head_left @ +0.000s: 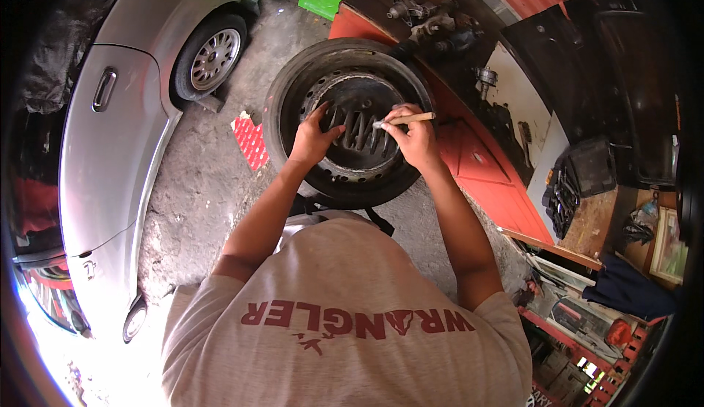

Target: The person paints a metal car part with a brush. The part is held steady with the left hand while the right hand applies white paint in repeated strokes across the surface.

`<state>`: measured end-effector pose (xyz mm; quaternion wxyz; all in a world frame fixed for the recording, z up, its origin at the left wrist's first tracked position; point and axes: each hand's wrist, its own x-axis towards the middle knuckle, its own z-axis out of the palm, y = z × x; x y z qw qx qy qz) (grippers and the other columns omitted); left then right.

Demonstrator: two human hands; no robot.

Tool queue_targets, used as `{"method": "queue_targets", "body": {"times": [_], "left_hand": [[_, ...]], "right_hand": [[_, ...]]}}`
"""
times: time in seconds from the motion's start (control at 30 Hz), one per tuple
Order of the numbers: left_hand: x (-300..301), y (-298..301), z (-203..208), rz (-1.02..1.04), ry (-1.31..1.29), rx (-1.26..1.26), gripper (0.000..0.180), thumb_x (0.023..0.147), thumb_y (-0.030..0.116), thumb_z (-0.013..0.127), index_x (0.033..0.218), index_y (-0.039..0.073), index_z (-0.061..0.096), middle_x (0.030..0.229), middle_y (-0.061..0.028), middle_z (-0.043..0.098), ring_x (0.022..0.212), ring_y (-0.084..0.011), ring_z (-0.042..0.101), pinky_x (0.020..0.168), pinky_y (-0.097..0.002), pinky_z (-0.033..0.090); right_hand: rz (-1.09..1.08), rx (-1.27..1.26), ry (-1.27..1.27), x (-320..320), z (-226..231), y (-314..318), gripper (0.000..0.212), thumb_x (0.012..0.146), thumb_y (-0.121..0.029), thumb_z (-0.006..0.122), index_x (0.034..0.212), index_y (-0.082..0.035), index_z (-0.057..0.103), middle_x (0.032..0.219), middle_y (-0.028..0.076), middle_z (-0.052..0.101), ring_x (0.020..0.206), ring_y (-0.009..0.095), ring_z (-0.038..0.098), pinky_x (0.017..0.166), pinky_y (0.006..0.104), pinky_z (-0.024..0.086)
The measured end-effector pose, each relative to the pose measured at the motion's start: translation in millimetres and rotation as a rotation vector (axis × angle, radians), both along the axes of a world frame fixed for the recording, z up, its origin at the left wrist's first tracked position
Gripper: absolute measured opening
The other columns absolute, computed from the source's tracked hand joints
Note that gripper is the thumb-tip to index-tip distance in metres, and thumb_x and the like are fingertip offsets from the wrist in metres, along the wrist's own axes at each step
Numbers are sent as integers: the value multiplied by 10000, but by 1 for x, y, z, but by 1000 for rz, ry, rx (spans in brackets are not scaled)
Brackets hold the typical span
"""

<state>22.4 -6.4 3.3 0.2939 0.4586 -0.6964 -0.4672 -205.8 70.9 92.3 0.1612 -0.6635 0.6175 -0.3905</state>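
Note:
A dark coil spring (357,129) lies crosswise over the hub of a wheel with a black tyre (282,77), which rests flat in front of me. My left hand (314,137) grips the spring's left end between thumb and fingers. At the other end, my right hand (415,138) pinches a small paintbrush (418,118) with a pale wooden handle. The brush's light-coloured tip points left and meets the spring's right coils; whether it presses on them I cannot tell. The wheel's steel rim (367,175) shows a ring of holes around the spring.
On the left stands a silver car (117,158) with its wheel (215,60) turned outward. A red patterned piece of packaging (250,141) lies on the concrete floor (194,187). A red-sided bench (484,176) on the right carries greasy metal parts (440,26) and black tools (561,194).

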Motion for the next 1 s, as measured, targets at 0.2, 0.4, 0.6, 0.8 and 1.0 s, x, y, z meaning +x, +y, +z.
{"method": "queue_targets", "body": {"times": [0.2,0.4,0.6,0.8,1.0], "left_hand": [[1,0,-1,-2,22,37,740,818,286,813,1403,-43,503,1314,-297,597,1236,-390,594,1045,-422,465],[0,-1,0,-9,13,38,726,816,255,822,1409,-22,508,1317,-259,607,1258,-327,589,1066,-395,446],[3,5,4,-4,23,37,717,822,251,816,1411,-16,508,1351,-250,593,1296,-329,560,1095,-392,419],[6,9,4,-10,48,57,698,830,238,810,1410,-9,512,1355,-236,596,1302,-325,554,1091,-388,420],[4,7,6,-11,35,58,686,833,208,806,1412,-9,509,1350,-233,601,1296,-313,560,1085,-386,424]], "right_hand": [[162,232,-64,2,7,11,130,797,-90,767,844,-44,656,874,106,658,902,309,634,822,419,483],[-79,109,-224,-5,4,0,132,816,-44,754,905,-24,658,887,103,676,850,286,664,794,379,518],[-24,122,-78,-12,-4,-1,117,816,-84,744,890,-43,664,920,98,665,866,315,645,829,407,495],[151,226,-189,-1,8,6,128,821,-72,748,905,-44,656,892,100,666,937,307,641,854,410,493],[6,102,-122,-13,-3,-2,101,865,-56,720,938,-30,655,918,104,669,919,227,666,834,339,502]]}}
